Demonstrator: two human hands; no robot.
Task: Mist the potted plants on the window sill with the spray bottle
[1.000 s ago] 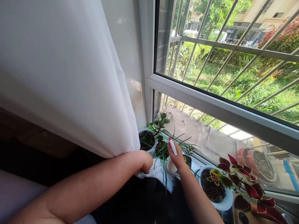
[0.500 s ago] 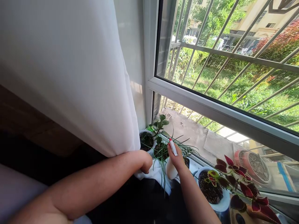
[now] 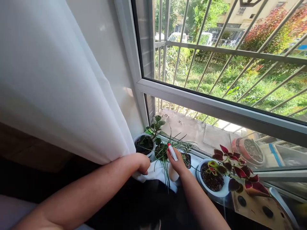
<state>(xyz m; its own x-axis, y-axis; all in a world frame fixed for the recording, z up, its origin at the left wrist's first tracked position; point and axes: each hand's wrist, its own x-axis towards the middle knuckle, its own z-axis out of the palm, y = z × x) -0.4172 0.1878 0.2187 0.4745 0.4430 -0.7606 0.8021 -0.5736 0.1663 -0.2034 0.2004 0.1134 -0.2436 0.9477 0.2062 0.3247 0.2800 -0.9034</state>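
Observation:
My right hand [image 3: 178,163] is wrapped round a spray bottle [image 3: 173,152] with a white head and a red nozzle tip. The nozzle points away from me, over a potted plant with long thin leaves [image 3: 163,156]. My left hand [image 3: 144,163] is curled closed by a white cloth [image 3: 153,171] on the sill; its fingertips are hidden, so what it grips, if anything, does not show. Beyond it stands a white pot [image 3: 151,150] with a round-leaved plant [image 3: 157,125]. The white curtain [image 3: 96,105] hangs against my left forearm.
To the right, a white pot [image 3: 224,190] holds a coleus with dark red leaves [image 3: 240,163]. A small dark square pot [image 3: 187,161] stands beside my right hand. Cardboard [image 3: 254,204] lies at the lower right. The window frame [image 3: 192,100] rises behind the plants, with metal bars outside.
The view has turned to the right, so the plants, window and both hands sit further left. My right hand keeps its hold on the spray bottle, and the left stays curled.

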